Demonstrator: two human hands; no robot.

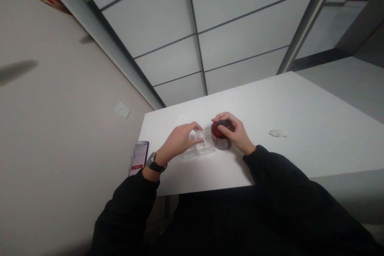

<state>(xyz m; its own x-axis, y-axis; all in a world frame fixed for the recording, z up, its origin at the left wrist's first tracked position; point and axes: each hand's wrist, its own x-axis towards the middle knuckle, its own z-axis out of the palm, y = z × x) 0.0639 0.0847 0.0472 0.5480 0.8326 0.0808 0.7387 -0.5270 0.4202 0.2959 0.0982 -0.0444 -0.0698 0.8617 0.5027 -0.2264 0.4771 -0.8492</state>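
Note:
My left hand [183, 138], with a watch on the wrist, curves its thumb and fingers around a small clear rounded piece [199, 133]. Beneath it on the white table lies a clear plastic tray [207, 149], partly hidden by the hand. What exactly the clear piece is cannot be made out. My right hand [234, 130] grips a jar [222, 143] with a dark red top and a dark knob, the thumb and fingers about its upper part. The jar stands upright, touching or very close to the tray's right side.
A phone [140, 156] with a lit screen lies at the table's left edge. Off to the right is a small crumpled pale scrap [277, 133]. The wall with a socket [122, 110] bounds the left, and panelled doors [168, 48] stand behind the white table [300, 108].

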